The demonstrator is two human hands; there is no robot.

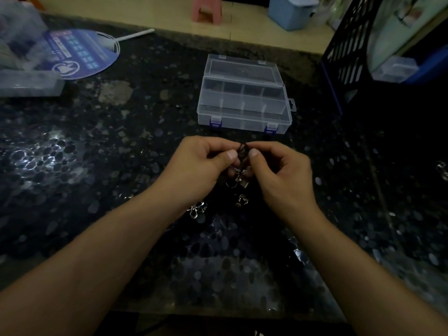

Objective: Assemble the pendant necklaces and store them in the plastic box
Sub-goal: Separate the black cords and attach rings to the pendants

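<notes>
My left hand [201, 163] and my right hand [278, 173] meet at the middle of the dark stone table, each pinching the same black necklace cord [243, 151] between thumb and forefinger. Small silver pendants [240, 179] hang from the cord below my fingers. More silver pendants [197, 209] and another one [242, 200] lie loose on the table under my wrists. Beyond my hands stands the clear plastic box [242, 117] with blue latches and several compartments; its lid looks partly raised, though I cannot tell for sure.
A blue round hand fan [80, 52] and a clear plastic case [29, 83] lie at the far left. A dark blue mesh basket [349, 49] with a small clear box [395, 69] stands at the far right. Small metal pieces [442, 169] glint at the right edge.
</notes>
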